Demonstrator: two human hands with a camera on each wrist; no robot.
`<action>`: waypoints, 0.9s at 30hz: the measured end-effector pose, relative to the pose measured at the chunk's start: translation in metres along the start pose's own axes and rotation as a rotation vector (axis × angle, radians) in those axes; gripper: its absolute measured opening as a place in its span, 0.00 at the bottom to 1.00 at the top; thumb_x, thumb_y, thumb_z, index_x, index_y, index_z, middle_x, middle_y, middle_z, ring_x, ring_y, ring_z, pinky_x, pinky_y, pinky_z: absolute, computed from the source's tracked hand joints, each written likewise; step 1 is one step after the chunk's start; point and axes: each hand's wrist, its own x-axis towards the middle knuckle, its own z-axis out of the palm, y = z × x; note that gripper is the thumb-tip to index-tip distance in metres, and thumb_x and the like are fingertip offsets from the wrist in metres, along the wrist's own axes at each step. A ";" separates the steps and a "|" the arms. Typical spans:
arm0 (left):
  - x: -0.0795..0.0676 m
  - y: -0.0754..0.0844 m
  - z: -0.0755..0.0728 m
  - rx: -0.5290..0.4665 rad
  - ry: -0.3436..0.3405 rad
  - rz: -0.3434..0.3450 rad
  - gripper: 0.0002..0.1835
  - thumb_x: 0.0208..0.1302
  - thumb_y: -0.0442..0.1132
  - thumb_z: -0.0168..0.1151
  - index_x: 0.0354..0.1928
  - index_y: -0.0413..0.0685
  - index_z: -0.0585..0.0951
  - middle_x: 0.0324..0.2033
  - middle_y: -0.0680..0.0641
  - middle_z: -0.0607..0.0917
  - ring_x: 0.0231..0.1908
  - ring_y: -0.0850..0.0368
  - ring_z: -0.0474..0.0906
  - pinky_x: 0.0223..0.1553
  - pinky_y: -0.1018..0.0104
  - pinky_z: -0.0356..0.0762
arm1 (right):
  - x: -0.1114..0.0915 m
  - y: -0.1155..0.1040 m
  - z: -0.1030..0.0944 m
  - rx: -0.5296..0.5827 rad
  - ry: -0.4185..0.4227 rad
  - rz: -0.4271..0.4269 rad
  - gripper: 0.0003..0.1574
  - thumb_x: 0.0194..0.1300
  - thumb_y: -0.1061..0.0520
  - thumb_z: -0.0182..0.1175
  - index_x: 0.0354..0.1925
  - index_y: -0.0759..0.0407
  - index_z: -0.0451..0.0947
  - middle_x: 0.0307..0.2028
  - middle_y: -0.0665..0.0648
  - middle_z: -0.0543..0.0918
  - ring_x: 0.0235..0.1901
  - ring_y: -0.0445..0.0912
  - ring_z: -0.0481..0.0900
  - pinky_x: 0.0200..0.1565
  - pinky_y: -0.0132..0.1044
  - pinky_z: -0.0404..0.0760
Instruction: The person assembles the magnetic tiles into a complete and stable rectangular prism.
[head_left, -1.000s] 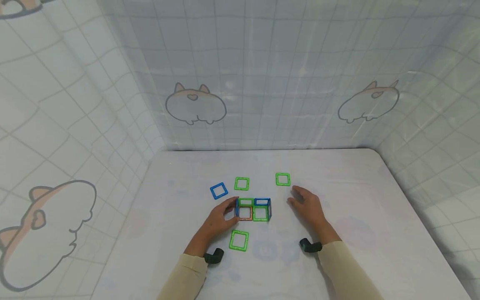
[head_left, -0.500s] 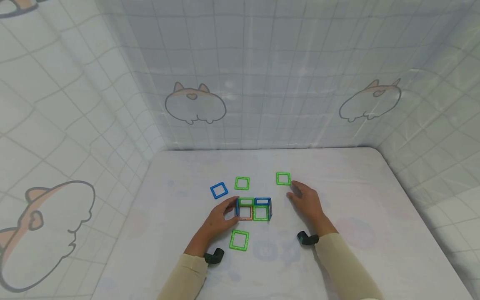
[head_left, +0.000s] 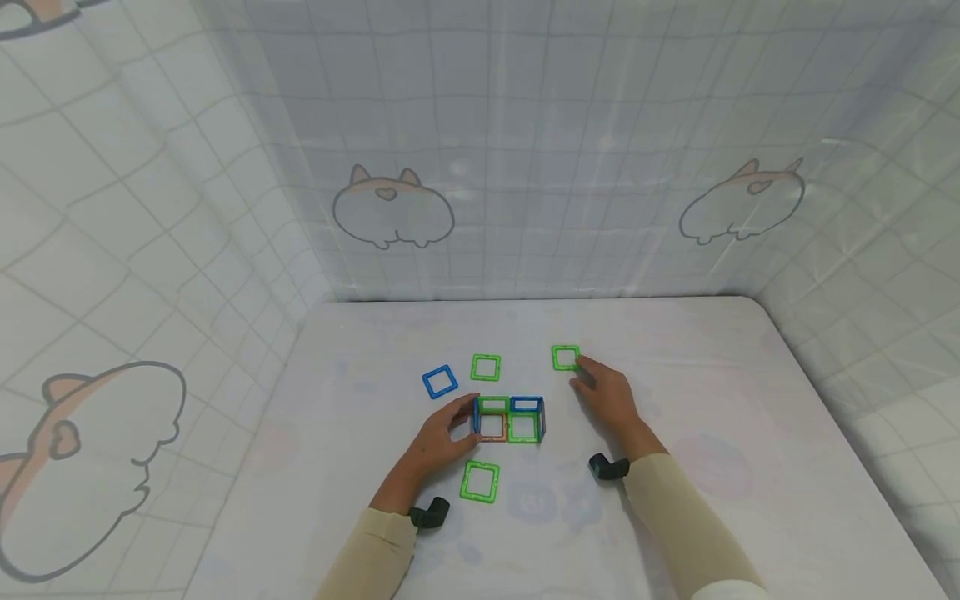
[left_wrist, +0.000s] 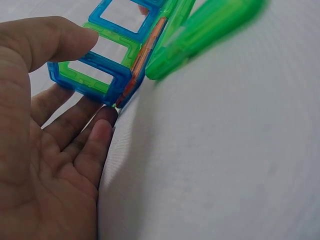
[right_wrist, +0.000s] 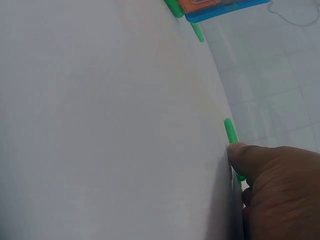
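A blue tile (head_left: 445,392) is lying beyond the left hand (head_left: 437,435), which is gripping the left end of the box (head_left: 507,426) standing between the near green tile (head_left: 477,499) and the far green tile (head_left: 486,378), while the right green tile (head_left: 566,368) is touching the right hand (head_left: 613,402), forefinger and thumb parted.

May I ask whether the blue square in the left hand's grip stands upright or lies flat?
Upright: the head view shows the blue square nearly edge-on from above.

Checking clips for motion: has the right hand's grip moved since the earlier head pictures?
Yes. The grip of the right hand moved left and slightly away from the person, closing the gap to the rightmost green square.
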 end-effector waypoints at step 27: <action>0.000 -0.004 0.001 0.005 -0.004 0.009 0.39 0.62 0.43 0.69 0.74 0.57 0.65 0.68 0.50 0.73 0.69 0.54 0.68 0.68 0.63 0.69 | -0.006 -0.015 -0.004 -0.095 -0.031 0.000 0.18 0.68 0.54 0.64 0.53 0.61 0.83 0.64 0.60 0.77 0.67 0.57 0.72 0.68 0.54 0.71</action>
